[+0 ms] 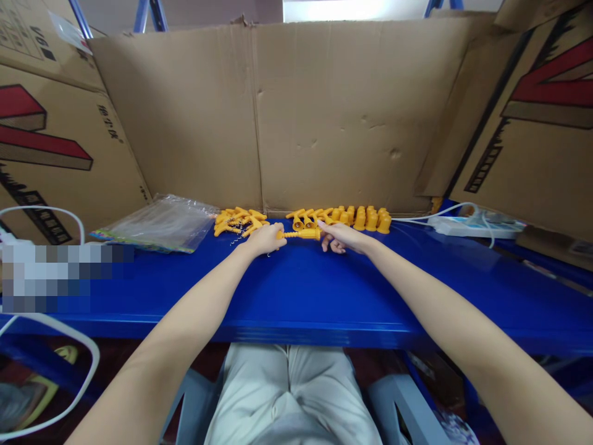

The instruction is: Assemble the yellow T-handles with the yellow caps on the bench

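Low over the blue tabletop, a yellow plastic piece (306, 234) lies level between my hands, with a ribbed stem to the left and a wider sleeve to the right. My left hand (267, 240) is closed around its left end, hiding that part. At the sleeve's right end, my right hand (341, 237) pinches with thumb and fingers, the other fingers loosely curled. Behind my left hand is a heap of yellow T-shaped handles (238, 219) with thin metal spirals among them. Several yellow caps (370, 219) stand in rows behind and right of my right hand.
Cardboard panels (352, 117) wall the back of the blue table (306, 290). A clear plastic bag (160, 225) lies at the left. A white power strip (477, 227) with cables sits at the right. Large printed boxes (50, 142) flank the left side.
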`<act>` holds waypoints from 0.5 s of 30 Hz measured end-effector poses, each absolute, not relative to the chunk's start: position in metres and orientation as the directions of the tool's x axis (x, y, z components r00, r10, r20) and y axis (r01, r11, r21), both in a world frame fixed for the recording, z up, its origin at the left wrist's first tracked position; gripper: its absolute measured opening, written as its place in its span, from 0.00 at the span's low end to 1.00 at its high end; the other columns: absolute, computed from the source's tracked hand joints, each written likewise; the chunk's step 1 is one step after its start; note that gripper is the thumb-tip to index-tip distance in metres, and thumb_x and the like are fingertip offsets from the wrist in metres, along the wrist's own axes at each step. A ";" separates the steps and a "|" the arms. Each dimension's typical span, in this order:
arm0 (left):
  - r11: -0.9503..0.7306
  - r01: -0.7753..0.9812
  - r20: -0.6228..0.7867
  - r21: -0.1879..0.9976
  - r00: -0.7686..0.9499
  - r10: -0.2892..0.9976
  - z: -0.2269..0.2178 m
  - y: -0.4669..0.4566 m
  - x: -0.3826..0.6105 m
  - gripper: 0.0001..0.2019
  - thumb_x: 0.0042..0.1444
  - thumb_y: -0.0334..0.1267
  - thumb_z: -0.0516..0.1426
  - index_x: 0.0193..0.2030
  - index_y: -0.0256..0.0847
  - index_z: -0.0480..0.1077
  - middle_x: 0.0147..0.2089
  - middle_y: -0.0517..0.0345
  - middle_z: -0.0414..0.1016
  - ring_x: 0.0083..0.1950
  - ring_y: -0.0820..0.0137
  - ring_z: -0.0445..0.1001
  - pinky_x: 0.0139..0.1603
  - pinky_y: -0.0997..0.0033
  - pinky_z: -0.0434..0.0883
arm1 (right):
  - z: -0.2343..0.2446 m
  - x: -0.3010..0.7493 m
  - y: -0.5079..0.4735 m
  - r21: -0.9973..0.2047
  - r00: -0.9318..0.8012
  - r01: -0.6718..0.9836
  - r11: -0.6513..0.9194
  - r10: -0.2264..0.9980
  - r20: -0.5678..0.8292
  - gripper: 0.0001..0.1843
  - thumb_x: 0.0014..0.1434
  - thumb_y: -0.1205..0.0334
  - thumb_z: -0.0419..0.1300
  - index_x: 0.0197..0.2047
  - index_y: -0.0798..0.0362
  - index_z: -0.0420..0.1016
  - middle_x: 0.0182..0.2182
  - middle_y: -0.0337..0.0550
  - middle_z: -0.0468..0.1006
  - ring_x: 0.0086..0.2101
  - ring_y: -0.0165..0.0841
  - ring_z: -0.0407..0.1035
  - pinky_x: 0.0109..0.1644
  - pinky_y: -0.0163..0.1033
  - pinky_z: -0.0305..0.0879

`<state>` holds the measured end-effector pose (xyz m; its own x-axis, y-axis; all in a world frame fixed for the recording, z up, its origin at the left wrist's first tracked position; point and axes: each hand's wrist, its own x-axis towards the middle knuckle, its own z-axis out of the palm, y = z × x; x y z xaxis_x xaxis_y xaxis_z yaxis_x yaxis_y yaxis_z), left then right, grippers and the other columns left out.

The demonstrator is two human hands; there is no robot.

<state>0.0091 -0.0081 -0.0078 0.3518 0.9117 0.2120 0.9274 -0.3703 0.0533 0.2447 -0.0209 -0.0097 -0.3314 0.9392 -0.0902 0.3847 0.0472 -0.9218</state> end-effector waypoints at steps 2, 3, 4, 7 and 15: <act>-0.369 0.927 0.206 0.063 0.350 0.914 -0.008 -0.007 0.009 0.12 0.53 0.42 0.52 0.43 0.43 0.67 0.38 0.54 0.76 0.41 0.62 0.74 0.37 0.69 0.65 | -0.009 0.246 -0.022 -0.935 -0.350 0.346 0.079 0.935 -0.050 0.18 0.61 0.47 0.59 0.42 0.56 0.69 0.28 0.43 0.79 0.15 0.22 0.65 0.14 0.26 0.59; -0.371 0.926 0.206 0.066 0.351 0.914 -0.008 -0.007 0.009 0.12 0.53 0.43 0.52 0.43 0.43 0.67 0.37 0.54 0.76 0.41 0.62 0.74 0.37 0.69 0.65 | -0.009 0.247 -0.023 -0.938 -0.353 0.331 0.101 0.935 -0.024 0.18 0.58 0.52 0.63 0.44 0.55 0.68 0.31 0.44 0.80 0.17 0.23 0.68 0.17 0.27 0.63; -0.372 0.926 0.208 0.068 0.351 0.913 -0.008 -0.007 0.009 0.12 0.53 0.43 0.53 0.43 0.43 0.67 0.37 0.54 0.76 0.41 0.63 0.74 0.37 0.69 0.65 | -0.009 0.247 -0.023 -0.939 -0.352 0.322 0.122 0.936 0.000 0.19 0.55 0.55 0.66 0.46 0.55 0.67 0.33 0.44 0.80 0.18 0.23 0.69 0.19 0.28 0.65; -0.376 0.924 0.219 0.078 0.351 0.910 -0.009 -0.007 0.009 0.12 0.51 0.43 0.54 0.43 0.44 0.68 0.37 0.55 0.76 0.39 0.63 0.74 0.37 0.69 0.65 | -0.010 0.246 -0.023 -0.930 -0.352 0.333 0.152 0.936 0.027 0.14 0.57 0.56 0.64 0.40 0.56 0.68 0.33 0.46 0.80 0.17 0.23 0.68 0.19 0.28 0.64; -0.393 0.916 0.226 0.081 0.367 0.902 -0.006 -0.013 0.011 0.13 0.52 0.46 0.54 0.41 0.43 0.67 0.35 0.55 0.76 0.37 0.64 0.74 0.35 0.70 0.64 | -0.009 0.240 -0.024 -0.896 -0.310 0.435 0.090 0.949 -0.055 0.25 0.65 0.43 0.48 0.28 0.55 0.66 0.22 0.46 0.78 0.10 0.22 0.60 0.12 0.29 0.52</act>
<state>0.0113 -0.0129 -0.0062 0.3675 0.9023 0.2256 0.9159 -0.3932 0.0808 0.2398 -0.0236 -0.0092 -0.3100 0.9491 -0.0549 0.4354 0.0904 -0.8957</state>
